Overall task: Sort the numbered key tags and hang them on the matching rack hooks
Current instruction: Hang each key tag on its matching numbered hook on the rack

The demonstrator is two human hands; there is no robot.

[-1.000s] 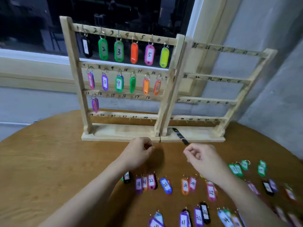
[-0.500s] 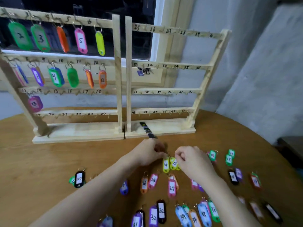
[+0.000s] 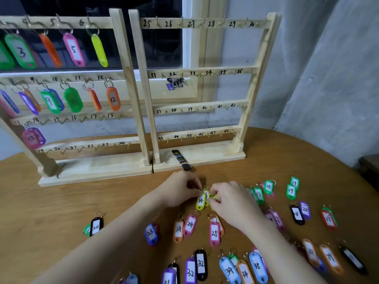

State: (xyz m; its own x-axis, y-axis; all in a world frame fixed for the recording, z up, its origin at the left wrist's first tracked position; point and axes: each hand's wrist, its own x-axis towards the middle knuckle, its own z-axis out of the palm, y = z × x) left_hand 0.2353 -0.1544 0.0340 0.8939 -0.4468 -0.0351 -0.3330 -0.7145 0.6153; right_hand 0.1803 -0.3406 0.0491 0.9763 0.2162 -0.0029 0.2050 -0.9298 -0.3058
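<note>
Two wooden racks stand side by side at the back of the round table. The left rack point(image 3: 123, 83) carries coloured tags on its upper rows, down to a tag numbered 13 point(image 3: 32, 138). The right rack point(image 3: 254, 85) has bare hooks numbered 25 to 48. In front of them, my left hand point(image 3: 180, 189) pinches the ring of a yellow-green tag numbered 14 point(image 3: 201, 200). My right hand point(image 3: 227, 199) grips other yellow-green tags point(image 3: 214, 197) right beside it. Many numbered tags lie loose on the table around my hands.
A black marker point(image 3: 181, 159) lies on the right rack's base. A small bunch of keys point(image 3: 175, 82) hangs behind the right rack near hook 32. Loose tags spread across the table's point(image 3: 51, 212) right and near side, such as 20 point(image 3: 96, 226) and 19 point(image 3: 291, 190).
My view swung right and closer to the table. Both hands moved from in front of the rack base to the yellow-green tags and took hold of them.
</note>
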